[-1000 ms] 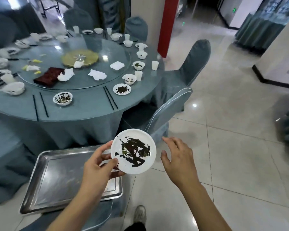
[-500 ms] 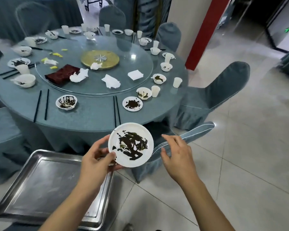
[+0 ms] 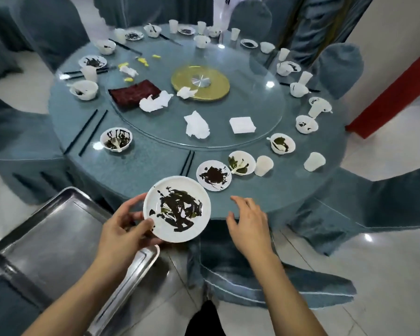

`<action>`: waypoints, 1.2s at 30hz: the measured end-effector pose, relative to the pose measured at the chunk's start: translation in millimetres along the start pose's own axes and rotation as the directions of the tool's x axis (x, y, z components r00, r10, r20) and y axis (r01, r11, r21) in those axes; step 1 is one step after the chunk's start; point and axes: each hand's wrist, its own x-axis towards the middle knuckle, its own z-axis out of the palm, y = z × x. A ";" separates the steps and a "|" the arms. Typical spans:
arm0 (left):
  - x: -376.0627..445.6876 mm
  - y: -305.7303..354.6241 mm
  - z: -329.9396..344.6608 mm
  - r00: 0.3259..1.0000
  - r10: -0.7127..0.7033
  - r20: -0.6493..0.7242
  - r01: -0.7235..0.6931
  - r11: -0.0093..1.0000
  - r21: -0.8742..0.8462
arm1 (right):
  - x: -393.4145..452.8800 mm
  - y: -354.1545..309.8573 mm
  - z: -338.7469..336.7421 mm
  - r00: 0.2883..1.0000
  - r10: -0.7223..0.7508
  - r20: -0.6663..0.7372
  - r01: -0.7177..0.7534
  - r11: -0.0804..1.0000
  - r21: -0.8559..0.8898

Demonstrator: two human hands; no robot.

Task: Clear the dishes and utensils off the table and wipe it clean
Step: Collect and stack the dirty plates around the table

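Chairs in blue-grey covers ring the round table: one (image 3: 272,284) at 6 o'clock, tucked under the edge, one (image 3: 383,207) at 4 o'clock, one (image 3: 340,69) at 2 o'clock and one (image 3: 250,15) at 12 o'clock. A red post (image 3: 393,93) leans at 3 o'clock. The floor (image 3: 386,275) is shiny pale tile.

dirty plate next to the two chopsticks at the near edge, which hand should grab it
Right. The right hand is empty, open and hovering just below that plate, while the left hand already grips a stained plate.

bare near table edge (image 3: 141,175), soiled plate (image 3: 214,175) and chopsticks (image 3: 188,163) just beyond (bowls, cups crowd right rim)
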 end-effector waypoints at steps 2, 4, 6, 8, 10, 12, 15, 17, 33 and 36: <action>11.7 -8.7 21.5 0.998 -0.009 -0.056 0.009 1.000 -0.008 | 34.2 19.3 9.7 0.998 -0.027 0.054 0.027 1.000 -0.014; 18.4 -15.0 40.9 0.995 -0.020 -0.101 0.017 0.999 -0.033 | 64.2 35.3 20.8 0.993 -0.049 0.111 0.054 0.998 -0.036; 24.7 -24.5 55.7 0.984 -0.045 -0.170 0.038 0.998 -0.040 | 94.8 49.4 34.4 0.986 -0.063 0.154 0.071 0.996 -0.045; 27.5 -31.8 65.4 0.971 -0.063 -0.229 0.054 0.998 -0.043 | 120.8 60.2 47.9 0.983 -0.040 0.178 0.045 0.999 -0.026; 29.7 -37.8 70.7 0.960 -0.079 -0.268 0.069 0.997 -0.047 | 143.3 67.1 61.7 0.981 0.003 0.196 -0.005 1.000 0.008; 32.3 -42.7 74.8 0.947 -0.099 -0.306 0.091 0.995 -0.041 | 162.4 71.5 76.0 0.980 0.065 0.190 -0.079 0.995 0.068; 36.6 -49.3 78.9 0.935 -0.115 -0.336 0.110 0.993 -0.036 | 182.0 70.3 93.3 0.944 0.265 0.195 -0.302 0.933 0.195; 38.5 -53.0 80.4 0.928 -0.120 -0.354 0.116 0.993 -0.033 | 191.2 66.6 102.2 0.903 0.383 0.196 -0.423 0.874 0.241; 36.1 -59.6 61.5 0.917 -0.130 -0.377 0.105 0.991 -0.086 | 141.9 48.2 72.1 0.848 0.483 0.221 -0.519 0.667 0.534; 36.8 -54.1 63.2 0.938 -0.113 -0.328 0.092 0.993 -0.079 | 126.4 48.2 40.3 0.856 0.499 0.134 -0.443 0.575 0.688</action>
